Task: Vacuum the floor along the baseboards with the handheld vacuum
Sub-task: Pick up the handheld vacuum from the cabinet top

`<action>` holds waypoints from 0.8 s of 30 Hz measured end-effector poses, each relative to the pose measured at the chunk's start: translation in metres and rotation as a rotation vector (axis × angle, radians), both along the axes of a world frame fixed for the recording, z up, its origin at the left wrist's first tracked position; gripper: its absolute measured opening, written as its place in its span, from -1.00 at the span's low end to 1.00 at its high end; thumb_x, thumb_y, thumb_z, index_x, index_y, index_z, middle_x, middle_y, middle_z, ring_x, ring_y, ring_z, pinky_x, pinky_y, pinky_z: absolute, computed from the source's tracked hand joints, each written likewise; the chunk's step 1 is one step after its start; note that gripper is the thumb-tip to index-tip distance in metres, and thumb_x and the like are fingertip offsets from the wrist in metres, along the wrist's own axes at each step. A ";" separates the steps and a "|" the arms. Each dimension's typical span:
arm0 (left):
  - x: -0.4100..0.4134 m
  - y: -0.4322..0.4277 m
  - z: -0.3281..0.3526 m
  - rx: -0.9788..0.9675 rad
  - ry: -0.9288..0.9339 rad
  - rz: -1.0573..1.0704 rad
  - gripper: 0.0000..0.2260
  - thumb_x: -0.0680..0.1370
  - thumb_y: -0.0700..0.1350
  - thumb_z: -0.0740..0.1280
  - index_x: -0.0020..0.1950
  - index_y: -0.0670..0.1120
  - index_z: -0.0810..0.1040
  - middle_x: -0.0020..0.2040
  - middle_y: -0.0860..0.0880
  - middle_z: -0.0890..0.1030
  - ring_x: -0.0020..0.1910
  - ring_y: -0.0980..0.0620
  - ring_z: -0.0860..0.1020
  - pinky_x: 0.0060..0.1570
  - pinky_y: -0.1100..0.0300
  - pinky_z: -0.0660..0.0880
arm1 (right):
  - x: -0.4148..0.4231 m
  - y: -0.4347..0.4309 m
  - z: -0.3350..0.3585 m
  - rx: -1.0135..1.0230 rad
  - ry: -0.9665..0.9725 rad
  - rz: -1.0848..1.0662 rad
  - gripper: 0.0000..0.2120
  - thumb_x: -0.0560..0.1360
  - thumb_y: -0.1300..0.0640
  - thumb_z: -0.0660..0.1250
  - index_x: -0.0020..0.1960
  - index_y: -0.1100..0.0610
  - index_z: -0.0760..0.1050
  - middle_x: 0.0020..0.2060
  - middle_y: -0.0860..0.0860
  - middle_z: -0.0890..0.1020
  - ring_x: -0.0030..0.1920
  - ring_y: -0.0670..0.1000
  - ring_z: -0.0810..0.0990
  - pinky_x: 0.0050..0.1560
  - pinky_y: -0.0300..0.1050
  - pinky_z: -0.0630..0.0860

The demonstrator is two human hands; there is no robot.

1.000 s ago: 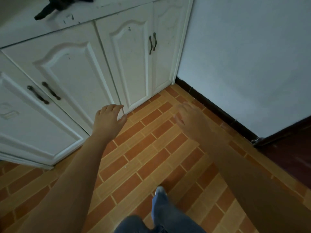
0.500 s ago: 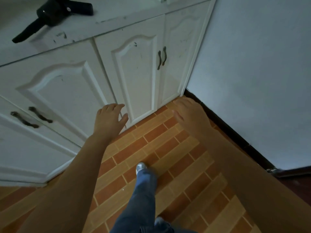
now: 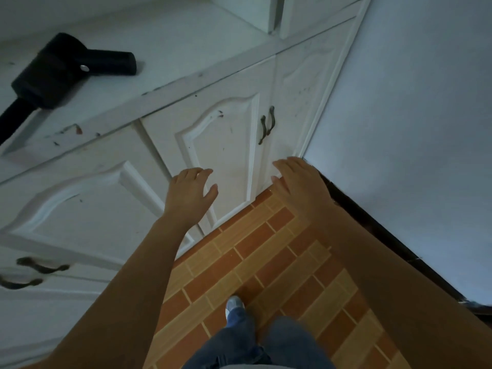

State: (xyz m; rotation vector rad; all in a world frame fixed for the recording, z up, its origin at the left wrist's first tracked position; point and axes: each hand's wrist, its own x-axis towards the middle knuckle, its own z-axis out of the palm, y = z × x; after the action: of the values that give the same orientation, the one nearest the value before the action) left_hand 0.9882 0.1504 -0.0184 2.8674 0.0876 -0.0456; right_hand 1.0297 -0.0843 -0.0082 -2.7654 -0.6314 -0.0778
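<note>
Cabinet (image 3: 223, 145) doors closed, contents hidden. Black vacuum (image 3: 61, 73) lies on counter (image 3: 170, 49) above, far left, untouched, nozzle running off frame edge. Left hand (image 3: 190, 194) and right hand (image 3: 300, 187) both empty, fingers relaxed, near cabinet foot. Dark baseboard (image 3: 372, 230) follows wall (image 3: 426, 129) into corner. Brick-pattern floor (image 3: 255, 257) lies between cabinet and baseboard, shoe (image 3: 234, 306) on it.

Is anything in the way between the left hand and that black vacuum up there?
Nothing visible. The handheld vacuum lies on the white countertop, up and left of the open left hand, with only bare counter and cabinet front between them.
</note>
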 end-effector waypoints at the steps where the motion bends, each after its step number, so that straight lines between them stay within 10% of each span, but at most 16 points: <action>1: 0.005 0.002 0.000 -0.005 0.004 0.001 -0.60 0.61 -0.01 0.19 0.41 -0.13 0.40 0.37 -0.14 0.45 0.38 -0.13 0.37 0.38 -0.04 0.27 | 0.006 0.003 0.000 -0.013 0.004 0.003 -0.63 0.60 0.06 0.16 0.33 0.23 0.42 0.23 0.15 0.54 0.30 0.13 0.44 0.30 0.03 0.31; 24: -0.017 0.036 0.040 0.038 -0.143 0.492 -0.60 0.61 0.01 0.19 0.42 -0.09 0.38 0.37 -0.09 0.45 0.39 -0.09 0.35 0.37 0.02 0.24 | 0.088 0.087 0.046 0.132 -0.143 0.450 -0.55 0.57 0.00 0.07 0.27 0.29 0.46 0.16 0.21 0.58 0.21 0.21 0.51 0.19 0.11 0.46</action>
State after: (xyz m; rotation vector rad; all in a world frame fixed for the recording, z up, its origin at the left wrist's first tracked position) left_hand 0.9713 0.1862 0.0217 2.7892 0.7633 0.2592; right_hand 1.1175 0.0026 0.0375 -2.4417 -1.2208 -0.2103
